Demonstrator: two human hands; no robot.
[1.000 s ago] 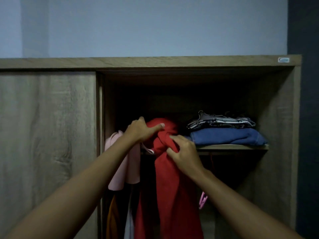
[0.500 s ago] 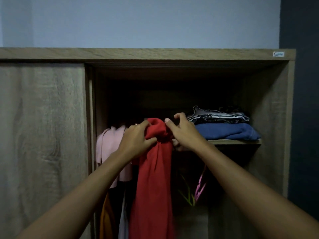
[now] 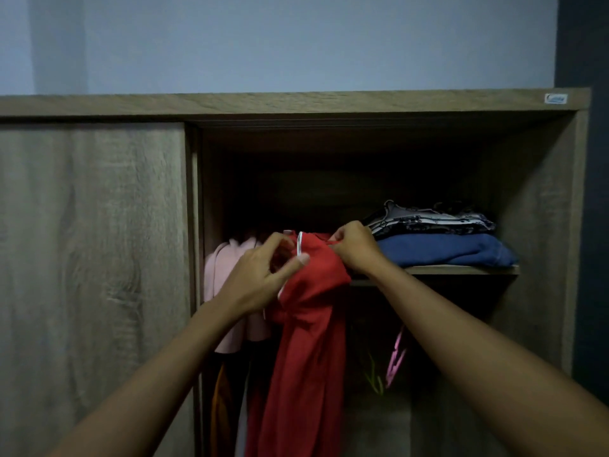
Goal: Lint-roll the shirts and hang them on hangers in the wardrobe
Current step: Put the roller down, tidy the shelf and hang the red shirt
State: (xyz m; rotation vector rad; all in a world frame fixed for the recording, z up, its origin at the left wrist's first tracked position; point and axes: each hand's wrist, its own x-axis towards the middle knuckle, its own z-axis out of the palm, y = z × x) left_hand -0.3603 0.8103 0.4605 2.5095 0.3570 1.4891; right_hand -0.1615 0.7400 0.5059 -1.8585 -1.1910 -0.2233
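Head view: both hands, left hand (image 3: 260,275) and right hand (image 3: 356,250), pinch red shirt (image 3: 306,341).

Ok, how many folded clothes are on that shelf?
2: a patterned garment atop a blue garment, on the shelf at right. Others may hide in the dark behind.

Dim light; pale blue-grey wall (image 3: 296,41) above a wood-grain wardrobe (image 3: 296,102), its left door (image 3: 92,258) closed, dark strip (image 3: 590,41) at right

You see matt wood-grain laminate on the wardrobe (image 3: 92,258), soft matt cloth in the red shirt (image 3: 306,357), and smooth pink plastic hangers (image 3: 395,357).
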